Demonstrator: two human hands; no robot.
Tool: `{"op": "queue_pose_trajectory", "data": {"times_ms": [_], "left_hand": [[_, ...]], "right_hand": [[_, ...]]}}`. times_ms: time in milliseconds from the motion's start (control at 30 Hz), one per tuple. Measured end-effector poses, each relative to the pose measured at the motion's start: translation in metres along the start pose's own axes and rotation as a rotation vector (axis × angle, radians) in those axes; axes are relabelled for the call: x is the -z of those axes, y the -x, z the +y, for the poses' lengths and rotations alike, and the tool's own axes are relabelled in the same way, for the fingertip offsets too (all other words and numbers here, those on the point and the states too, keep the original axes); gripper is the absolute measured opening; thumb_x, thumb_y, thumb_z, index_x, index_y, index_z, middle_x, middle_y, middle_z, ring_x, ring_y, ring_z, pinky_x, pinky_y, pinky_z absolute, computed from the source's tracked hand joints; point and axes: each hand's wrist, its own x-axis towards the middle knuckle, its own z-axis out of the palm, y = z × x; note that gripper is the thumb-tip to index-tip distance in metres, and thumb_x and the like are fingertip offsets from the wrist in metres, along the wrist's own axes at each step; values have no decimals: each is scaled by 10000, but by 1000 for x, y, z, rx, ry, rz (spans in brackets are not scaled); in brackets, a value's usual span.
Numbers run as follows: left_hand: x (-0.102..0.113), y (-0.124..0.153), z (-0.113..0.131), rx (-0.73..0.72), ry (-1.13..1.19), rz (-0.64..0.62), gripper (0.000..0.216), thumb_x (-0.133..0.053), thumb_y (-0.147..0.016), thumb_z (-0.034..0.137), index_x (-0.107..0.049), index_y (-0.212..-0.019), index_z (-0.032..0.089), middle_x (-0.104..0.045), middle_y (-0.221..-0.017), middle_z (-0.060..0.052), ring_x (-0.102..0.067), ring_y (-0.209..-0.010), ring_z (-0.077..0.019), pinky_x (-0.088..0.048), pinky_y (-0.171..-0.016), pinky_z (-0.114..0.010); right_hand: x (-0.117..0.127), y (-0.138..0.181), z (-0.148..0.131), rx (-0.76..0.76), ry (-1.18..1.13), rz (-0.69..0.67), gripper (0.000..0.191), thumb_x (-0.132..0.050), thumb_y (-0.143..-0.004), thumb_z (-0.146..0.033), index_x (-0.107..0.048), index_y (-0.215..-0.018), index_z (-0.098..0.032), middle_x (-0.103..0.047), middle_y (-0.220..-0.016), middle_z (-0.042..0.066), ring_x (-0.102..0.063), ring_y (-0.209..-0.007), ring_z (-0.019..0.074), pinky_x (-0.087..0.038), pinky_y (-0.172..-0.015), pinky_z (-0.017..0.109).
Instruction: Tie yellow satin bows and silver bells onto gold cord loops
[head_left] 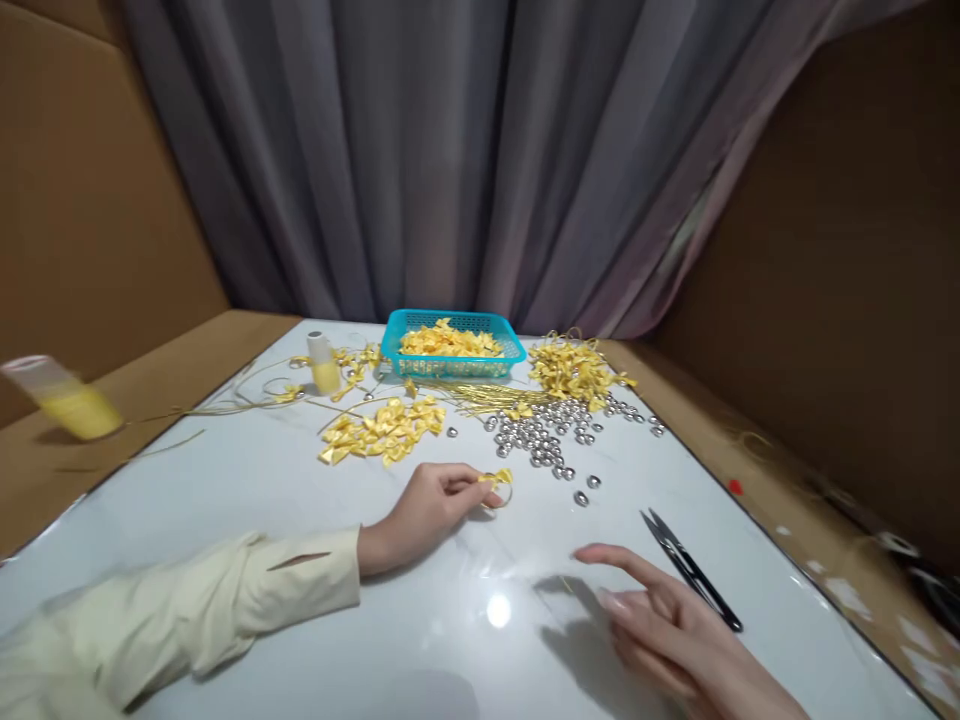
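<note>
Head: yellow bow (504,477) (blurred container (66,400), illegible)

Our left arm (225,600) reaches in from the lower left, sleeved as far as the wrist (374,549); our left hand (431,505) shows its back, thumb and index finger drawn together in a pinch, the other fingers mostly hidden; our right hand (690,640) comes up from the lower right, well apart from the left; its index finger (622,559) stretches out leftward, the thumb (624,608) parted from it, the rest curled under.
</note>
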Motion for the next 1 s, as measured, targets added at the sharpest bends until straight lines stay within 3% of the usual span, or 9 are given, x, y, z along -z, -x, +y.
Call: {"op": "queue_pose_trajectory", "data": {"times_ms": [67, 200, 300, 400, 600, 767, 1000], "left_hand": [[1, -2, -1, 4, -32, 18, 220, -587, -786, 280, -712, -730, 109, -749, -833, -99, -663, -790, -198, -477, -682, -256], [3, -6, -5, 30, -89, 13, 256, -572, -789, 327, -718, -750, 121, -746, -828, -93, -627, -741, -193, -410, -556, -246], [4, -8, -8, 16, -87, 20, 276, -574, -790, 353, -718, -780, 117, -745, -839, -92, -565, -643, -156, -381, -530, -246], [4, -10, -9, 29, -64, 33, 294, -572, -796, 370, -713, -788, 112, -742, -857, -95, -502, -578, -127, -378, -530, -248], [4, -10, -6, 64, -26, 51, 268, -584, -784, 354, -709, -763, 118, -740, -857, -99, -543, -636, -143, -392, -544, -239], [4, -11, -7, 68, -1, 62, 244, -590, -784, 336, -705, -726, 129, -743, -826, -88, -572, -633, -141, -392, -528, -224], [5, -13, -12, 69, 26, 63, 232, -589, -793, 310, -717, -732, 127, -747, -857, -97, -633, -766, -179, -407, -544, -217]], "right_hand": [[-6, -2, -8, -25, -91, -65, 516, -761, -673, -458, -635, -1117, -227, -405, -551, -63, -369, -489, 79, -308, -486, 192], [2, -14, 4, 50, -272, -279, 497, -781, -670, -325, -643, -1130, -197, -604, -799, 31, -476, -627, 114, -350, -557, 215], [7, -21, 9, 93, -362, -304, 442, -747, -726, -253, -633, -1150, -198, -670, -972, 86, -531, -738, 124, -389, -650, 220], [5, -23, 10, 89, -383, -309, 447, -737, -744, -218, -618, -1174, -190, -684, -1051, 117, -558, -726, 121, -409, -685, 241], [0, -26, 16, 48, -423, -323, 459, -762, -717, -171, -638, -1158, -151, -720, -902, 91, -582, -603, 101, -448, -628, 234], [-6, -28, 16, 9, -517, -317, 389, -777, -677, -122, -690, -1055, -91, -703, -753, 74, -543, -550, 61, -440, -536, 137], [-13, -22, 8, -39, -637, -294, 509, -739, -728, -192, -605, -1203, -316, -675, -769, 32, -438, -455, 38, -412, -426, 112]]}}
